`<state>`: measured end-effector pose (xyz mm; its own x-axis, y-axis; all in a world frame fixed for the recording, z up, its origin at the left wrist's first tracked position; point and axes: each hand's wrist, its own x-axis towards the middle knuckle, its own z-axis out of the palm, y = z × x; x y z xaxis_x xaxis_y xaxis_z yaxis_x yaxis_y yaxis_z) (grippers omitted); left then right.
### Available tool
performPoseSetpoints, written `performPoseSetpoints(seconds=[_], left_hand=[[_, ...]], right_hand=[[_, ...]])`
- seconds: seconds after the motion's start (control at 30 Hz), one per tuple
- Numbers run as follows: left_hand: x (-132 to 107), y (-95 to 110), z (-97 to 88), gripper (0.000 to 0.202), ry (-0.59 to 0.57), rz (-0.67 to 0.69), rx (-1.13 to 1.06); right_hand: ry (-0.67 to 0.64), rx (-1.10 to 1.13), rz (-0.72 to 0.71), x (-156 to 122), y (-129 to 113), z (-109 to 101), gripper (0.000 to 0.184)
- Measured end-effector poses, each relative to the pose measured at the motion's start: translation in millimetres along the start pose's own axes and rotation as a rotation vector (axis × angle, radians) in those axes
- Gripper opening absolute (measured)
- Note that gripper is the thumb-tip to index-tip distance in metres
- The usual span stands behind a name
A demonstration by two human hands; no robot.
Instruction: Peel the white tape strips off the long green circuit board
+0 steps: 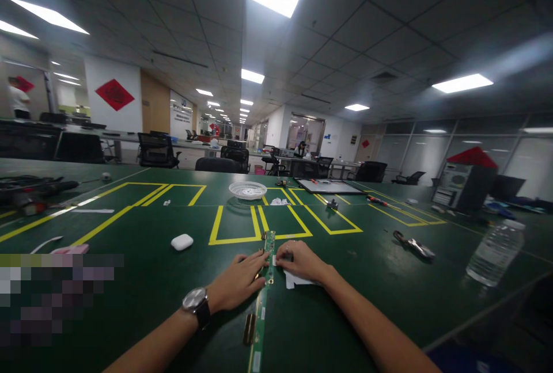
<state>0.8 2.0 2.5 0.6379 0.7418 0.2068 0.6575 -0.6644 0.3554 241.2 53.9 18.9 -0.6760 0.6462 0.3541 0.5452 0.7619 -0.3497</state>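
A long, narrow green circuit board (260, 318) lies on the green table in front of me, running away from the near edge. Brown flex strips (249, 328) stick out along its left side. My left hand (239, 282), with a watch on the wrist, rests on the board's left edge, fingers stretched out. On the other side, my right hand (301, 259) is closed, fingertips pinched together at the board's right edge beside a small white piece (273, 260). What those fingertips hold is too small to make out. White paper (298, 281) lies partly beneath the right hand.
Beyond the hands stands a white basket (247, 191) among yellow tape outlines. A white earbud-style case (182, 242) is left of them. To the right are a metal tool (413, 245), a clear bottle (496, 253) and a computer tower (460, 182).
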Motion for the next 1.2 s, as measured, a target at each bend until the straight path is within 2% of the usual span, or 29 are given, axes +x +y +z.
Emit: performPoseSetpoints(seconds=[0.13,0.23,0.3,0.37,0.5,0.6,0.67,0.8,0.9,1.1,1.2], left_hand=[[1,-6,0.4,0.04,0.071,-0.01,-0.097],[1,-11,-2.3,0.041,0.168,-0.075,-0.181],[-1,-15,-3.9,0.042,0.209,-0.115,-0.201],[-3,-19,-4.5,0.042,0.242,-0.118,-0.19],[-8,-25,-3.7,0.04,0.277,-0.061,-0.126],[-10,-22,-4.0,0.036,0.275,-0.023,-0.043],[-10,-18,-4.3,0.035,0.255,-0.004,0.028],[-11,-11,-2.5,0.032,0.205,0.059,0.16],[-11,-10,-0.8,0.032,0.219,0.113,0.207],[-12,-9,-1.9,0.032,0.215,0.107,0.221],[-12,-8,-1.8,0.032,0.205,0.106,0.223]], right_hand=[[0.019,0.074,-0.1,6,-4,2,0.023],[-0.073,0.039,-0.149,10,0,5,0.033],[-0.118,-0.017,-0.127,11,7,5,0.036],[-0.111,-0.097,-0.047,8,17,1,0.039],[-0.064,-0.288,0.236,-2,34,-7,0.045],[-0.03,-0.388,0.439,-6,38,-7,0.048],[-0.005,-0.432,0.521,-6,37,-4,0.047],[0.047,-0.476,0.583,-6,31,2,0.048],[0.069,-0.486,0.631,-7,31,4,0.05],[0.04,-0.467,0.783,-12,40,-1,0.058],[0.023,-0.442,0.796,-14,43,-4,0.06]])
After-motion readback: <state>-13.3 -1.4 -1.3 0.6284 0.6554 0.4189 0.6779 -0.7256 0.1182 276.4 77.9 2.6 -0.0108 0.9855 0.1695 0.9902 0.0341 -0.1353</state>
